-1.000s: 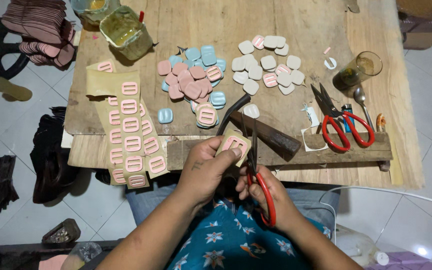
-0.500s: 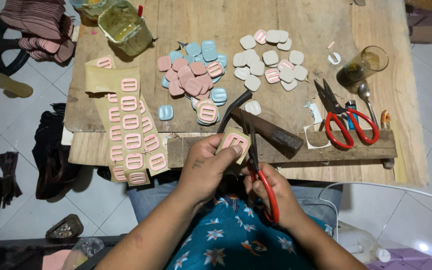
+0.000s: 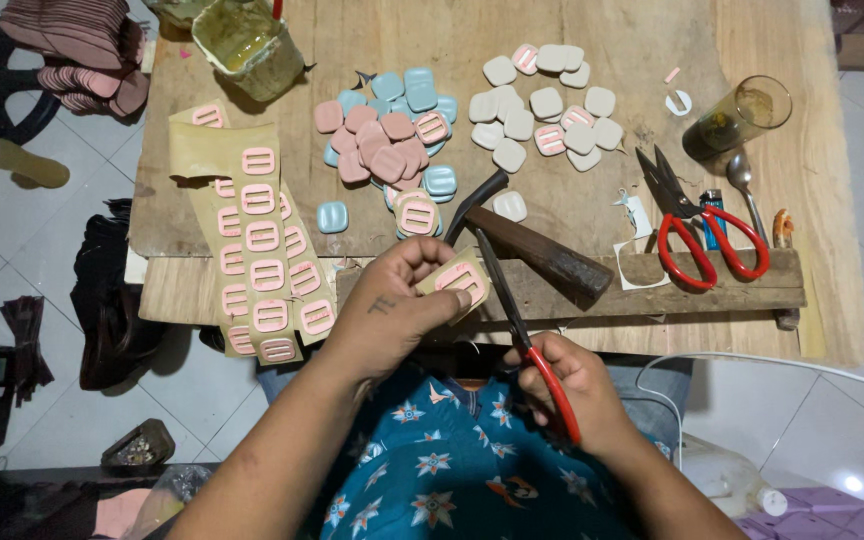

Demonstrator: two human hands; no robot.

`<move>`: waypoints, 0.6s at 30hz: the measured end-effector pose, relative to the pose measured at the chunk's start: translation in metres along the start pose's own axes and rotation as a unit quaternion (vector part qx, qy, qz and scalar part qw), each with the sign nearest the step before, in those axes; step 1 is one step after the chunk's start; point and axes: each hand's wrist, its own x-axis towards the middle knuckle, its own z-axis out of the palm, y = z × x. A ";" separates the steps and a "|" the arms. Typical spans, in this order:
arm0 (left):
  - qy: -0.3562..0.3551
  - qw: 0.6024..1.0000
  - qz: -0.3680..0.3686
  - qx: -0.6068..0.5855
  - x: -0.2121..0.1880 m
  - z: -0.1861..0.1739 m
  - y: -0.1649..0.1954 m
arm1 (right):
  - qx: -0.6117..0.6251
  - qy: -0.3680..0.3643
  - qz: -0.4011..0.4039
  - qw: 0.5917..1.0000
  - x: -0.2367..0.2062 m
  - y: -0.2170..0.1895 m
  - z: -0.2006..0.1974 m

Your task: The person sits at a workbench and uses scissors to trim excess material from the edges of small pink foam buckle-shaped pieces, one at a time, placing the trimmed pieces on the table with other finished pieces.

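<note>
My left hand pinches a small tan paper piece with a pink buckle shape on it, just above the near edge of the wooden table. My right hand grips red-handled scissors, whose dark blades point up and meet the right edge of the paper piece. Both hands hover over my lap, in front of the table. Tan paper strips carrying several pink buckle shapes hang over the table's left front edge.
A hammer lies right behind my hands. On the table sit piles of pink and blue pieces, white pieces, a second pair of red scissors, a glass, a spoon and a glue tub.
The paper piece has turned a little in my left hand and the scissors have shifted along its edge. Everything on the table stays put.
</note>
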 end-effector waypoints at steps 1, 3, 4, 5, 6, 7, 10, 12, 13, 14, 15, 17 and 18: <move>0.005 1.000 0.028 0.003 0.000 0.000 -0.001 | 0.014 -0.019 -0.030 0.999 0.001 -0.001 0.001; 0.008 0.998 -0.016 -0.059 -0.001 0.003 -0.005 | 0.040 -0.059 -0.088 0.994 0.004 -0.003 0.003; 0.009 0.995 -0.037 -0.089 -0.002 0.004 -0.007 | 0.002 -0.071 -0.118 0.990 0.005 -0.005 0.004; 0.006 0.995 -0.036 -0.098 -0.003 0.006 -0.009 | -0.036 -0.083 -0.148 0.985 0.006 -0.007 0.005; 0.004 0.994 -0.034 -0.107 -0.004 0.007 -0.011 | -0.074 -0.095 -0.178 0.977 0.006 -0.009 0.006; 0.002 0.993 -0.032 -0.115 -0.004 0.009 -0.013 | -0.077 -0.089 -0.153 0.981 0.005 -0.011 0.008; 0.012 0.992 -0.040 -0.122 -0.006 0.014 -0.018 | -0.085 -0.075 -0.105 0.988 0.005 -0.015 0.015; 0.009 0.992 -0.034 -0.125 -0.006 0.017 -0.021 | -0.086 -0.071 -0.111 0.988 0.007 -0.017 0.019; 0.008 0.991 -0.031 -0.127 -0.006 0.018 -0.022 | -0.080 -0.073 -0.121 0.987 0.007 -0.017 0.020; 0.015 0.992 -0.029 -0.120 -0.007 0.019 -0.023 | -0.075 -0.076 -0.130 0.986 0.008 -0.017 0.021; 0.022 0.993 -0.028 -0.113 -0.007 0.020 -0.024 | -0.069 -0.078 -0.140 0.985 0.009 -0.018 0.022; 0.029 0.994 -0.018 -0.106 -0.007 0.023 -0.026 | -0.071 -0.068 -0.135 0.986 0.010 -0.017 0.022; 0.028 0.994 -0.010 -0.106 -0.008 0.024 -0.027 | -0.072 -0.063 -0.132 0.987 0.010 -0.017 0.021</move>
